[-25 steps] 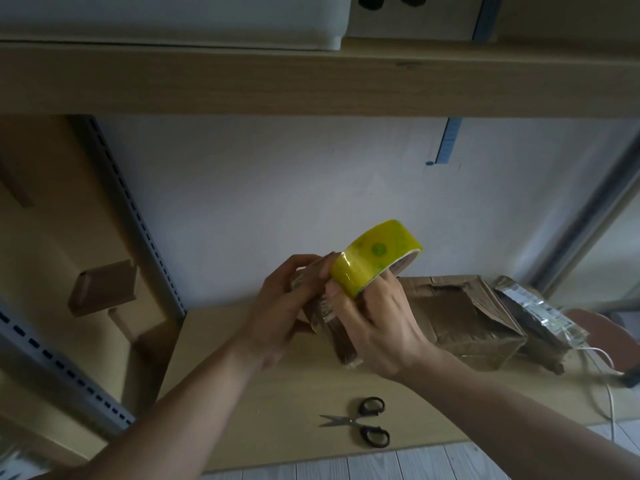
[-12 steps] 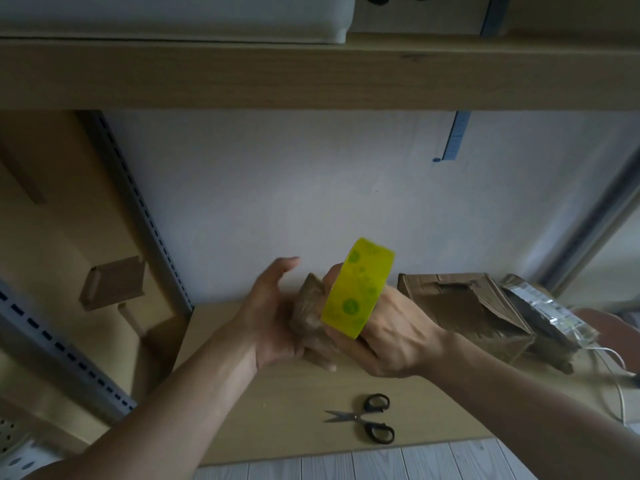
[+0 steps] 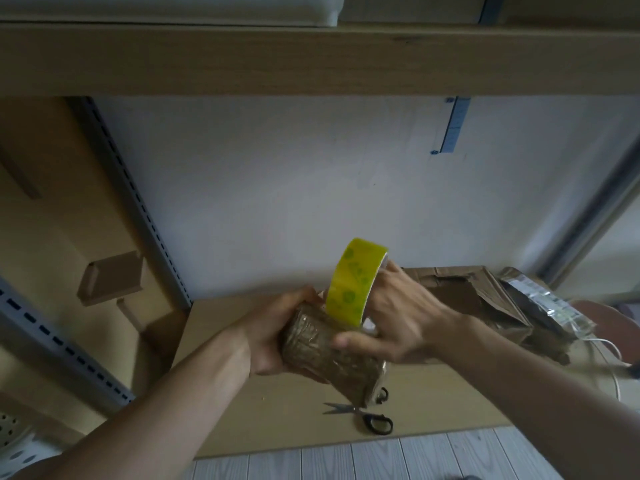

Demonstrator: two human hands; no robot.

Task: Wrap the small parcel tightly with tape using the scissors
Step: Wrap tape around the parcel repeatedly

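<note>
Left hand (image 3: 273,337) grips one end of the small parcel (image 3: 322,351), which is held in the air. Right hand (image 3: 398,320) holds the yellow tape roll (image 3: 353,282) on top of the parcel, fingers curled into the core and thumb pressing on the parcel. Risks: slack tape wrinkles or sticks to itself, and a hard pull twists the parcel out of the one-hand grip. Scissors (image 3: 367,415) lie on the desk (image 3: 277,410) just below the parcel, partly hidden by its lower end. Both hands are busy, so cutting means freeing one. A torn cardboard box (image 3: 467,299) and a foil packet (image 3: 540,299) sit right of the parcel.
</note>
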